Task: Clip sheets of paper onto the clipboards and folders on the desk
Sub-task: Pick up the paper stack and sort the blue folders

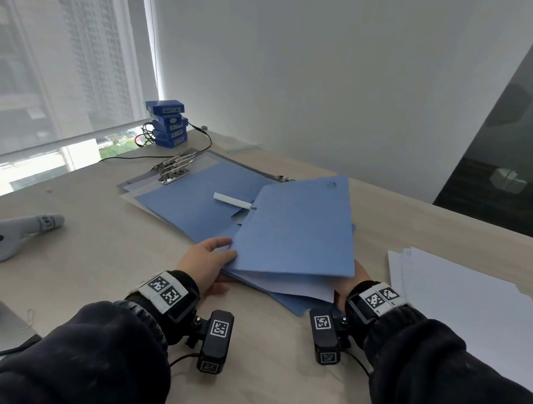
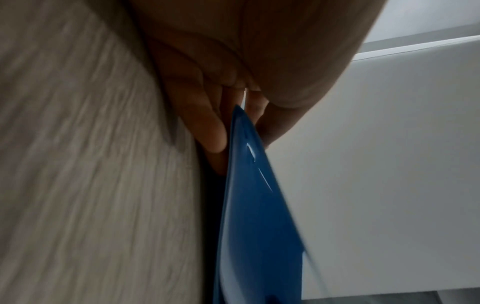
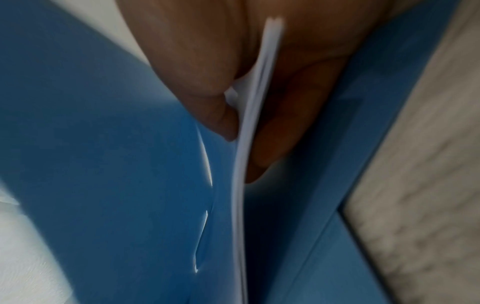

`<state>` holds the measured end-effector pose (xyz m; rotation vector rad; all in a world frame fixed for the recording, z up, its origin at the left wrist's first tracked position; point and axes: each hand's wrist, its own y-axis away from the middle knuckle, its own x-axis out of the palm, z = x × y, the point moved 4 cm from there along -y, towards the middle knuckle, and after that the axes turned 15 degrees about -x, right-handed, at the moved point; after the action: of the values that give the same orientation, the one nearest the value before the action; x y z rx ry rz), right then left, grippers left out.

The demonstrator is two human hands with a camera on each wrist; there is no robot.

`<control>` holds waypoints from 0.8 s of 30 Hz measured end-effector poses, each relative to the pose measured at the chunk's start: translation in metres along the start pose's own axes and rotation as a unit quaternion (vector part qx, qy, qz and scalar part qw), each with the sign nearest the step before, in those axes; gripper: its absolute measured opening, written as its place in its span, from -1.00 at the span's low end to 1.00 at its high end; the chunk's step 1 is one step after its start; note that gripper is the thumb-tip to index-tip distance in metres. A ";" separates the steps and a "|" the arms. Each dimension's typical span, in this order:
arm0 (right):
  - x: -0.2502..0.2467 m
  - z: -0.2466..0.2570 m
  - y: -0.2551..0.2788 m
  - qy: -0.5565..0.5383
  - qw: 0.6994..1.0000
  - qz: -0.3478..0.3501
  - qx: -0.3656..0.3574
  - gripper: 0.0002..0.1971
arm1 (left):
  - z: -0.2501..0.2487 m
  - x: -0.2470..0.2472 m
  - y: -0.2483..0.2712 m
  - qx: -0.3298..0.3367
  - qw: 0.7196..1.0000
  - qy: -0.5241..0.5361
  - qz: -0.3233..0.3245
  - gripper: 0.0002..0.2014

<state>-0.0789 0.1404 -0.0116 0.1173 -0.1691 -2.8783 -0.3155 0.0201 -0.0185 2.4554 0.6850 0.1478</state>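
Note:
A blue folder point(image 1: 298, 226) is held tilted just above the desk, its front cover raised over white sheets point(image 1: 284, 284) that stick out at the near edge. My left hand point(image 1: 212, 261) grips the folder's left edge; in the left wrist view the blue cover point(image 2: 249, 185) is pinched between the fingers point(image 2: 210, 131) and thumb. My right hand point(image 1: 358, 273) is mostly hidden under the folder's right corner. In the right wrist view its thumb point(image 3: 207, 86) and fingers pinch the white sheets point(image 3: 246, 144) beside the blue cover point(image 3: 116, 164).
Under the folder lies a pile of blue folders and clipboards point(image 1: 182, 201) with metal clips point(image 1: 175, 166) and a small white stick point(image 1: 231, 200). Loose white paper point(image 1: 461, 300) lies at the right. A grey controller point(image 1: 4, 235) lies left, and blue boxes point(image 1: 167, 124) with cables stand behind.

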 end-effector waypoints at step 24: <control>-0.037 0.019 0.051 -0.051 0.999 -0.014 -0.010 -0.74 | 0.010 -0.004 0.016 0.070 0.994 0.046 0.064 -0.48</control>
<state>-0.0325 0.1030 0.0156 -0.0309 -0.1596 -2.9149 -0.3094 0.0012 -0.0178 2.6411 0.5934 0.2727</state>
